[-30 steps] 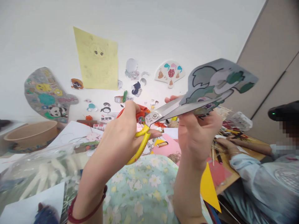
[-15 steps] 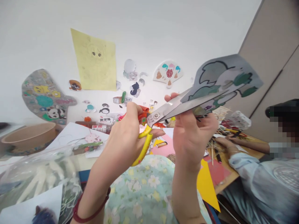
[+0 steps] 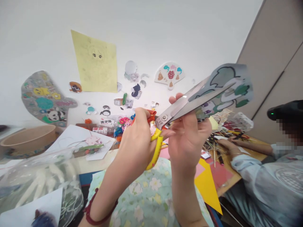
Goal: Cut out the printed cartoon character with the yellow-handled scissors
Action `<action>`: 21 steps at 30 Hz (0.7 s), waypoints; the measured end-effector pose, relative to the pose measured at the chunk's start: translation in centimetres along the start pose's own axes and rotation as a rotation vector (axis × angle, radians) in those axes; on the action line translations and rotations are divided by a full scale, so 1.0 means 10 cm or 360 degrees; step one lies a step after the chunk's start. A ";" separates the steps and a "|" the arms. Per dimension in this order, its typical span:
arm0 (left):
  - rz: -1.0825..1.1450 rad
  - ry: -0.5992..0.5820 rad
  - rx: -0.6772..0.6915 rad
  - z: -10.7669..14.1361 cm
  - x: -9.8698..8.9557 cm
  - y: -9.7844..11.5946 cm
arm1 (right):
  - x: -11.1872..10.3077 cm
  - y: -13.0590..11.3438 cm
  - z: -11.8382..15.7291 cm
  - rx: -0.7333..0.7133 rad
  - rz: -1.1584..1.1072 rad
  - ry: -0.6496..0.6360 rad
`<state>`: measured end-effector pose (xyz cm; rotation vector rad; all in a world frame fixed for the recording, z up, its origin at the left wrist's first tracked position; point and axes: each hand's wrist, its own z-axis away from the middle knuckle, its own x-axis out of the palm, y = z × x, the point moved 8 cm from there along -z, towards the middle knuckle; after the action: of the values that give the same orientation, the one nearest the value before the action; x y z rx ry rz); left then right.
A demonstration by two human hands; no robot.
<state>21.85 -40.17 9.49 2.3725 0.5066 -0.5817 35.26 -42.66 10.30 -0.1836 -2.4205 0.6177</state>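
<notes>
My left hand (image 3: 136,142) grips the handles of a large pair of scissors (image 3: 164,117), one handle yellow and one orange-red. The long metal blades point up and to the right, a little apart. A grey paper cutout (image 3: 222,90) with black-outlined drawings and green leaf shapes lies between and behind the blades. My right hand (image 3: 187,138) holds this cutout from below, its fingers partly hidden behind the blades. A dark red bracelet (image 3: 100,212) circles my left wrist.
Paper cutouts and a yellow sheet (image 3: 94,69) are on the white wall. At left are a brown bowl (image 3: 30,135) and a plastic bag (image 3: 42,176). Sticks and a yellow card (image 3: 208,189) lie at right, where a person in a light blue top (image 3: 272,170) sits.
My left hand and the scissors have moved right. My right hand and the cutout have shifted left, bringing the hands closer together. The cutout's right end sits lower and farther left.
</notes>
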 end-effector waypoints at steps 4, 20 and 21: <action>0.0014 -0.0008 -0.0020 0.00 0.00 0.01 | 0.02 0.01 0.01 -0.0010 0.0006 -0.0028; -0.0002 -0.0086 -0.0027 0.01 0.01 0.00 | 0.07 -0.02 0.03 -0.0136 0.0125 -0.0123; -0.0006 -0.0092 -0.0020 0.02 0.01 0.00 | 0.06 -0.01 0.03 -0.0108 0.0097 -0.0097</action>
<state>21.88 -40.24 9.27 2.3362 0.4880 -0.6448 34.62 -42.73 10.48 -0.2713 -2.5043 0.5766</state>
